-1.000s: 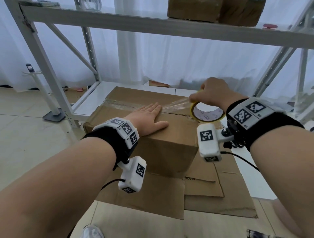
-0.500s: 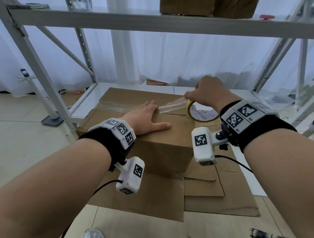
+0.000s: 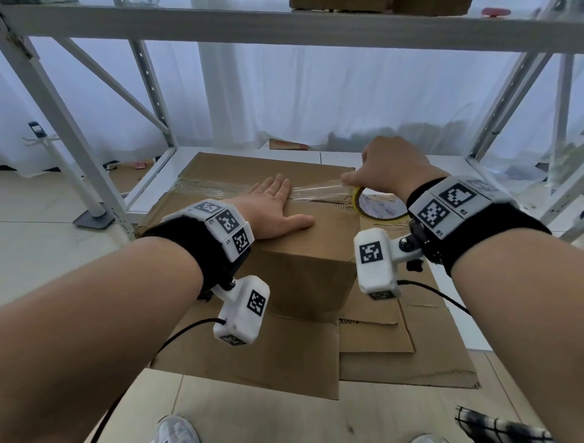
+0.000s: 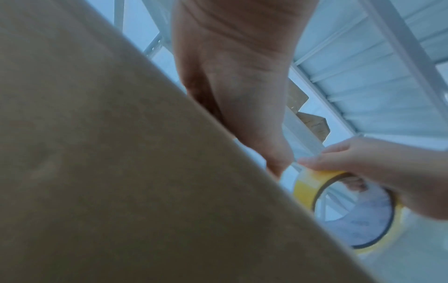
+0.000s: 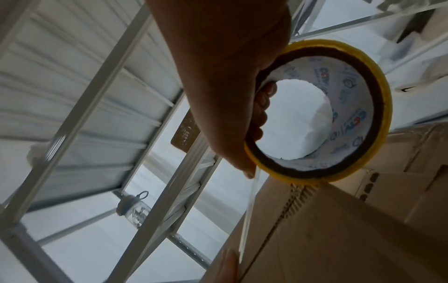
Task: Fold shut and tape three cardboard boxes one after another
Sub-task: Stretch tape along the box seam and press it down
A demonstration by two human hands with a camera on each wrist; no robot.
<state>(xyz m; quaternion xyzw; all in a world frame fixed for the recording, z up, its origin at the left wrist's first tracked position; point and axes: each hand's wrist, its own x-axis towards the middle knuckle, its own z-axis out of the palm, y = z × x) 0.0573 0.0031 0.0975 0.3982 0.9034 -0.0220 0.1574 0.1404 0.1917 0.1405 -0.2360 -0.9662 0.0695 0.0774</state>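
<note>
white shelving behind — left hand [image 3: 271, 212] flat on box [image 3: 284, 253], right hand [image 3: 388, 170] gripping tape roll [image 3: 376, 205]

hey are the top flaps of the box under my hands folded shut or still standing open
Folded shut. The box has its flaps lying flat, the left hand pressing them, and clear tape from the roll stretched over the seam.

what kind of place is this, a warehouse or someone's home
Probably a storeroom or packing area, not a home: white metal racking holds cardboard boxes on its upper shelf, flattened cardboard lies underneath, and white curtains hang behind.
</note>
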